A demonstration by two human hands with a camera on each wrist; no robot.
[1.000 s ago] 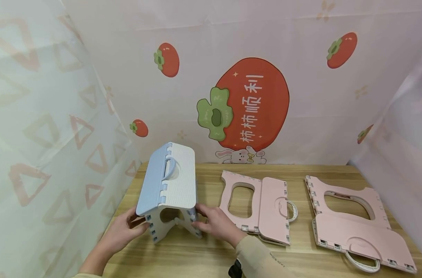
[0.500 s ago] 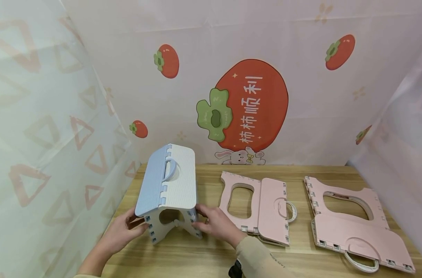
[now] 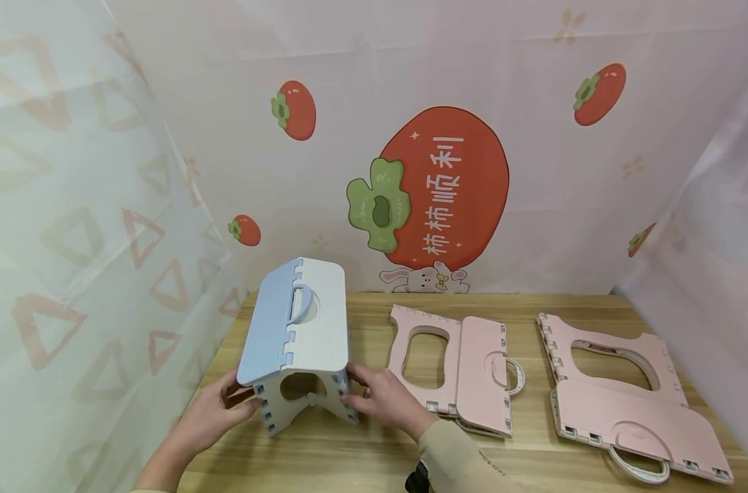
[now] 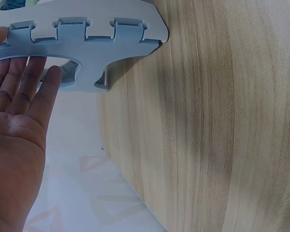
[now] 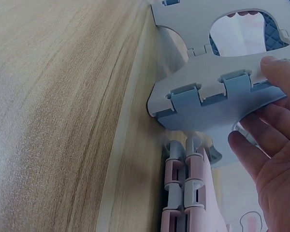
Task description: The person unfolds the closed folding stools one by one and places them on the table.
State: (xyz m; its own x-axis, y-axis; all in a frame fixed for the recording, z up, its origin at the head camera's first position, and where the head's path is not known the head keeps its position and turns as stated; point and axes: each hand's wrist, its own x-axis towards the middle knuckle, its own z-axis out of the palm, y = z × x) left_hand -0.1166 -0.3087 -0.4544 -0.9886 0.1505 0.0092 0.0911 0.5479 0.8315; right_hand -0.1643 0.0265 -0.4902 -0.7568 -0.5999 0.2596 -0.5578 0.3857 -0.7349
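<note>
A folding stool (image 3: 317, 315) with a light blue and white top stands partly unfolded on the left of the table, its two top halves sloping like a roof. A blue carry handle (image 3: 306, 305) lies at the ridge. My left hand (image 3: 216, 409) grips its left leg panel, thumb at the hinged edge and fingertips at the cutout in the blue side (image 4: 94, 60). On the other side my right hand (image 3: 386, 399) holds the right leg panel. Its thumb presses the white front panel (image 5: 222, 72), with the fingers curled against the blue side.
Right of the stool, a pink folding stool (image 3: 480, 370) lies folded flat on the wooden table (image 3: 312, 465). Farther right lies another flat pink stool (image 3: 645, 411) with a white handle. Printed sheets (image 3: 324, 185) wall the back and both sides.
The head view has shifted slightly. The blue-and-white stool's left side has spread a little farther left. Both hands keep their hold on it.
</note>
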